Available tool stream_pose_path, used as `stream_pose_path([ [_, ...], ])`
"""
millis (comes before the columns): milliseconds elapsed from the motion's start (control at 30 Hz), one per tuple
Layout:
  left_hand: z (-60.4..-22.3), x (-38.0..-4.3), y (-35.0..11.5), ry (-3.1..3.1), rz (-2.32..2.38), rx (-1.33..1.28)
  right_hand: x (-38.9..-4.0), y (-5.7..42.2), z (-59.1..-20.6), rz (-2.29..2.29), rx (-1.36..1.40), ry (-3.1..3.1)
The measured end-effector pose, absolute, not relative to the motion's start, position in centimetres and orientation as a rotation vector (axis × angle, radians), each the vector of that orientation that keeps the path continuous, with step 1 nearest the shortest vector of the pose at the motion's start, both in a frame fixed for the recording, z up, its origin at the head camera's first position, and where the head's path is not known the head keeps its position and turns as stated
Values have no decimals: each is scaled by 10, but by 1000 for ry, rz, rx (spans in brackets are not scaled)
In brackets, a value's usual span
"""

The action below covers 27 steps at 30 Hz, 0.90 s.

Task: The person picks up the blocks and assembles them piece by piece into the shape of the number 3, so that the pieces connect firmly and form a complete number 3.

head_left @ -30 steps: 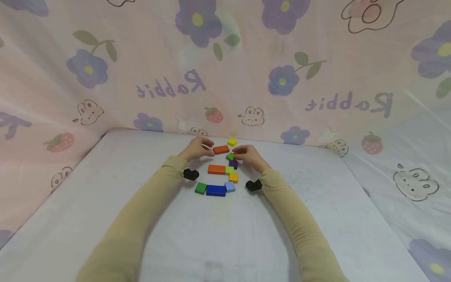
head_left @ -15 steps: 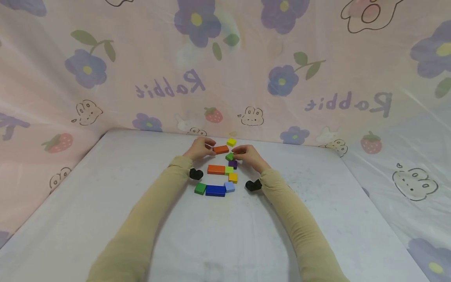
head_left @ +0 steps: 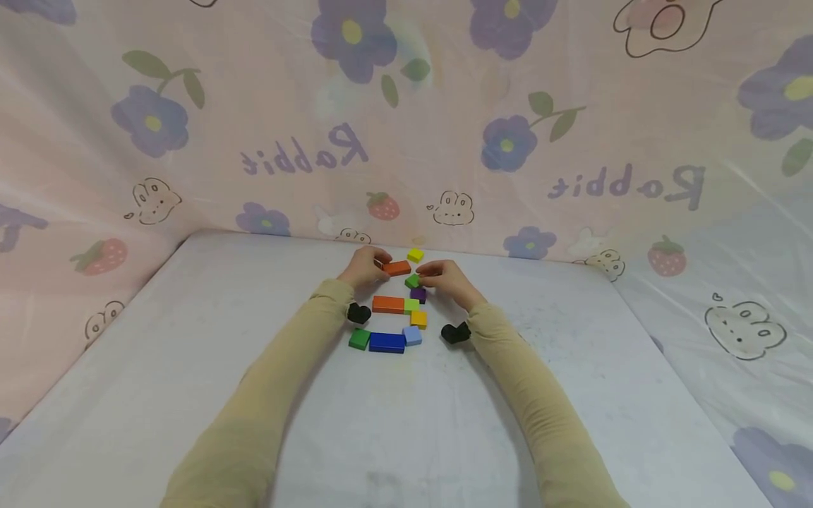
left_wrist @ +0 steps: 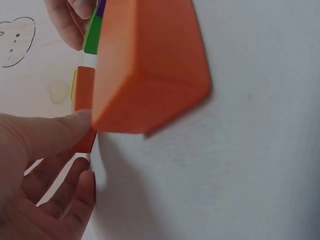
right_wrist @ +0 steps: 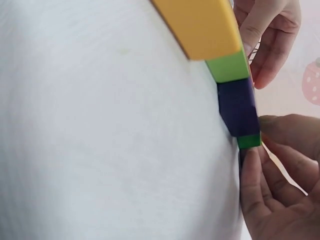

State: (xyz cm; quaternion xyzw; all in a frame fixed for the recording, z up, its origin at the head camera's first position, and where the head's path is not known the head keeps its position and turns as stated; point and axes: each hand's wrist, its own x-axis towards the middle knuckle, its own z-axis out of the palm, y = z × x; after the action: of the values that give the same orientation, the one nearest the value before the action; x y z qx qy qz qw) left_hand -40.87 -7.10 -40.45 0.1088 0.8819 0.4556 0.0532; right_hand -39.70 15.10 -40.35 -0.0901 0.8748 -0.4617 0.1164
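Observation:
My left hand point(head_left: 365, 268) pinches the left end of the farther orange block point(head_left: 398, 268). In the left wrist view, the thumb lies on that orange block point(left_wrist: 85, 90), with the fingers behind it. My right hand point(head_left: 449, 281) holds a green block point(head_left: 412, 281) between thumb and fingers, just above a purple block point(head_left: 418, 295). The right wrist view shows fingertips at both sides of this green block point(right_wrist: 248, 141), close against the purple block point(right_wrist: 237, 107). A yellow block point(head_left: 416, 255) lies beyond both hands.
Nearer on the white table point(head_left: 394, 416) lie another orange block point(head_left: 388, 305), a light green block point(head_left: 411, 306), an amber block point(head_left: 418, 319), a light blue block point(head_left: 412, 336), a dark blue block point(head_left: 387, 343) and a dark green block point(head_left: 359, 339). A patterned curtain point(head_left: 419, 141) borders the table.
My left hand has shifted rightward and closed in on the end of the farther orange block. The right hand stays at the green block. The blocks keep their layout.

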Motion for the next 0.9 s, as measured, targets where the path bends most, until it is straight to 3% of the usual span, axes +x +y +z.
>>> stream_pose_path([
  [900, -411, -413, -86, 2616, 1371, 494, -398, 152, -406, -1332, -266, 2571],
])
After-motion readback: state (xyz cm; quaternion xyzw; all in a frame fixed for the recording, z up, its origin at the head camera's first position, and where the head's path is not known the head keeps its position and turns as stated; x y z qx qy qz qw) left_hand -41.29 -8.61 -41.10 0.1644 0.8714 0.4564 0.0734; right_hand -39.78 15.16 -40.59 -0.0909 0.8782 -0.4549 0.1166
